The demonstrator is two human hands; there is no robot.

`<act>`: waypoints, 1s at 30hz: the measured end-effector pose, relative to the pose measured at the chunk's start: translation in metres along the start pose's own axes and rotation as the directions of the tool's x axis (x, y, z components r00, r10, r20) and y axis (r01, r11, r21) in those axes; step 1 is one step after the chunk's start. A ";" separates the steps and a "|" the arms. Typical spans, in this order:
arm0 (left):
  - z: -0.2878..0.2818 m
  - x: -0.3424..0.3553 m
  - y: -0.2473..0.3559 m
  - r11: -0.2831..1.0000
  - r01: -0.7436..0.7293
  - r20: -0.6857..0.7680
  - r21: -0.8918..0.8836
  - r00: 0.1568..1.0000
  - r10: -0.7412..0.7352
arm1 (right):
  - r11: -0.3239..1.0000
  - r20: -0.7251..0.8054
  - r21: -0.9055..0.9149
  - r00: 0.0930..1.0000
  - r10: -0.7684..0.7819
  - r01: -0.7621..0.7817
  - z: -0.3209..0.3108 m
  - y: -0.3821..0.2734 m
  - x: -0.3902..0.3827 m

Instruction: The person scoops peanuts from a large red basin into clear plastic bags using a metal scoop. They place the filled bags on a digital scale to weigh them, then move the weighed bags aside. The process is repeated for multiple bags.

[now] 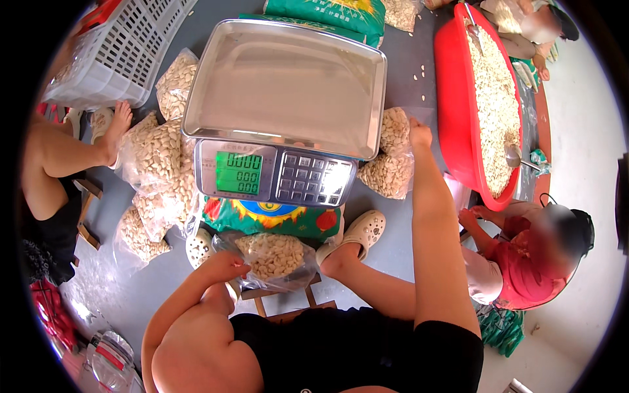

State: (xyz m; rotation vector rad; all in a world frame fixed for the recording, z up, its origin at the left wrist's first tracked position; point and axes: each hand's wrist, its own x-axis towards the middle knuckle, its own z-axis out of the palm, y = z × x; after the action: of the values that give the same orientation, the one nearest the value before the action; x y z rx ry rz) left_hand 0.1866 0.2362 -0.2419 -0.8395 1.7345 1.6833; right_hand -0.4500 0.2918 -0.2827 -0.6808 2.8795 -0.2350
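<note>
A clear plastic bag of pale pumpkin seeds (270,255) rests low in front of me, between my feet. At its left edge, my left hand (226,267) is closed with curled fingers on the loose plastic. My right arm stretches forward past the scale, and my right hand (420,133) grips the top of another bag of pumpkin seeds (385,177) standing against the scale's right side. The digital scale (278,171) has a bare steel tray (285,85) and a lit green display. It stands on green printed sacks (278,219).
Several filled seed bags (154,154) are heaped left of the scale. A white perforated crate (121,56) is at the far left, near another person's bare leg. On the right, a long red tub (452,98) holds loose seeds and metal scoops; people sit beside it.
</note>
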 end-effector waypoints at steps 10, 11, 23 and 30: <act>0.007 0.007 -0.007 0.983 -0.162 0.026 0.092 0.987 0.160 | 0.952 -0.262 0.257 0.960 -0.099 0.168 -0.150 -0.040 -0.037; 0.006 0.007 -0.005 0.980 -0.183 0.031 0.081 0.983 0.181 | 0.940 -0.292 0.275 0.949 -0.120 0.203 -0.179 -0.056 -0.051; 0.004 -0.009 -0.009 0.957 -0.278 0.025 0.082 0.960 0.277 | 0.698 -0.283 0.601 0.921 -0.269 0.389 -0.303 -0.232 -0.143; 0.007 -0.007 -0.021 0.956 -0.289 0.010 0.049 0.957 0.289 | 0.708 -0.063 0.576 0.886 -0.459 0.408 -0.198 -0.294 -0.185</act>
State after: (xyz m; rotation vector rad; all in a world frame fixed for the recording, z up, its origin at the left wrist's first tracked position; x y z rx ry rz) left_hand 0.2076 0.2432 -0.2502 -0.5807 1.9658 1.8144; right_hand -0.2015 0.1384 -0.0091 -1.1787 2.3028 -1.0636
